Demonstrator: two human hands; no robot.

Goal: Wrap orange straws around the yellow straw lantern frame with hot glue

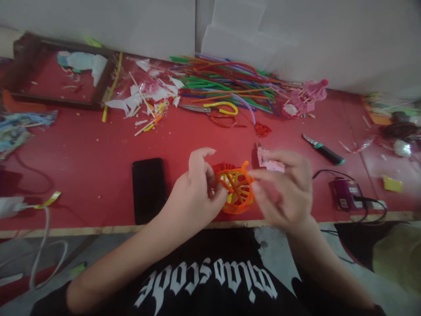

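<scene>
A small round openwork piece of orange and yellow pipe cleaners (241, 206) is between my hands near the table's front edge. It has an orange rim, crossing yellow and orange strips inside, and a short orange end sticking up. My left hand (200, 188) grips its left side, thumb and fingers closed. At its right rim, the thumb and forefinger of my right hand (286, 188) pinch the orange edge; this hand is slightly blurred. Red fringed material (225, 167) shows just behind the piece. A pink object with a dark tip (263, 157) lies behind my right hand, partly hidden.
A black phone (149, 191) lies left of my hands. Scissors (213, 110) and a heap of coloured pipe cleaners (226, 81) lie farther back. To the right are a craft knife (324, 149) and a purple box with cables (345, 194). A wooden frame (59, 100) stands back left.
</scene>
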